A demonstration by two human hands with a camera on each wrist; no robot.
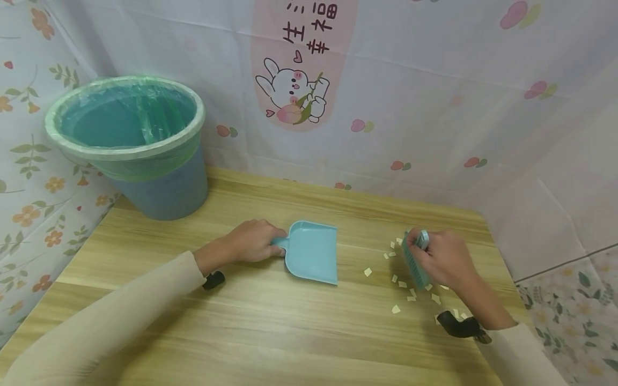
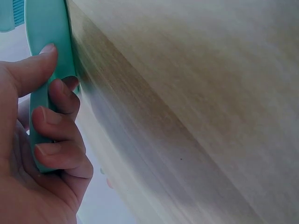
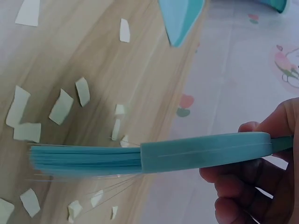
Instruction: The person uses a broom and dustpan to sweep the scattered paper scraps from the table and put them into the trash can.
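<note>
A pale blue hand brush (image 1: pixel 415 265) is at the right of a wood-grain tabletop (image 1: pixel 289 338), among scattered small cream scraps (image 1: pixel 396 309), probably paper. The right hand (image 1: pixel 446 258) grips its handle, thumb on one side and fingers on the other, leaving the bristles (image 3: pixel 84 159) free and pointing down toward the wood; whether they touch it, I cannot tell. Near mid-table is a matching dustpan (image 1: pixel 313 253), its wide open lip facing the scraps and brush, an angle that seems meant to receive what is swept. The left hand (image 1: pixel 253 241) wraps the dustpan's short handle from behind, likely to steady it, clear of the mouth. At the back left corner stands a blue bin (image 1: pixel 169 190); its green liner (image 1: pixel 145 169) is folded over the rim, presumably to keep it from slipping in.
</note>
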